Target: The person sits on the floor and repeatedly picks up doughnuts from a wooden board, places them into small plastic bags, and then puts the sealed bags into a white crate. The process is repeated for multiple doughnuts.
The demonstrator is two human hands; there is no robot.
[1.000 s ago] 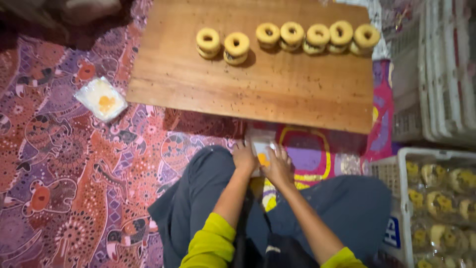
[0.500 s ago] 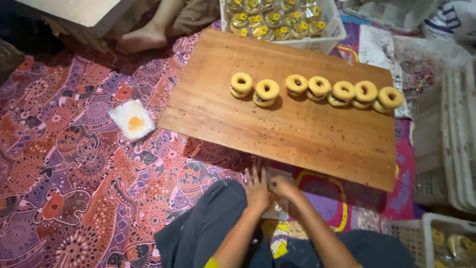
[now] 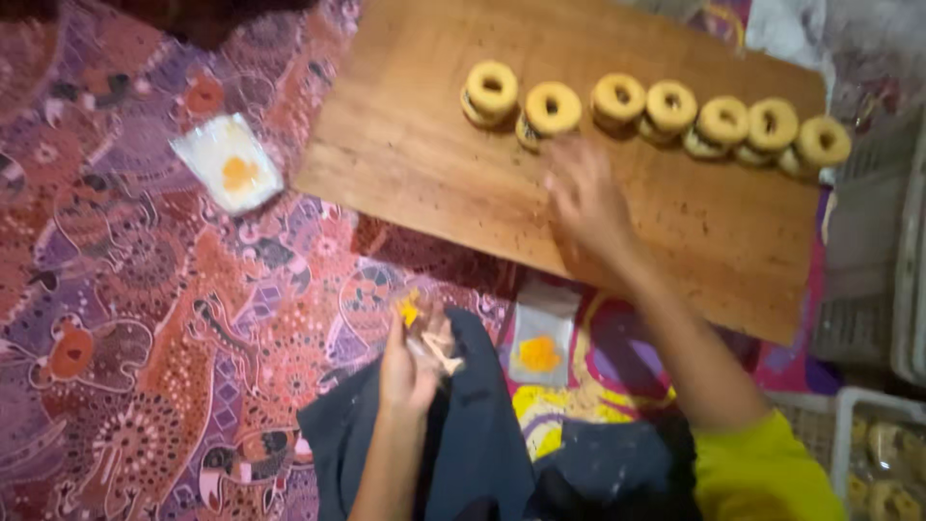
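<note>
So the right hand (image 3: 586, 198) is stretched out over the wooden board (image 3: 415, 164), fingers loosely spread and holding nothing, hovering just below the row of ring-shaped pastries (image 3: 656, 111). It's motion-blurred, so I can't tell whether the fingertips actually touch the board or a pastry. There are 7 of those rings lined up along the far side of the board, golden on top with a darker layer underneath, each touching or nearly touching the next. The closest one to the hand is the second ring from the left (image 3: 550, 111).

The left hand (image 3: 410, 362) is down near the lap, fingers pinched around a small clear plastic bag (image 3: 424, 323) with an orange spot on it. It sits above the dark trousers (image 3: 473, 444).

Just beside that, flat on the floor cloth between the knees and the board's near edge, lies another small bag with an orange mark (image 3: 540, 342). A third one (image 3: 230, 166) sits off to the left on the patterned purple mat (image 3: 125, 318), well apart from both hands. White plastic crate (image 3: 873, 260) on the right edge.
</note>
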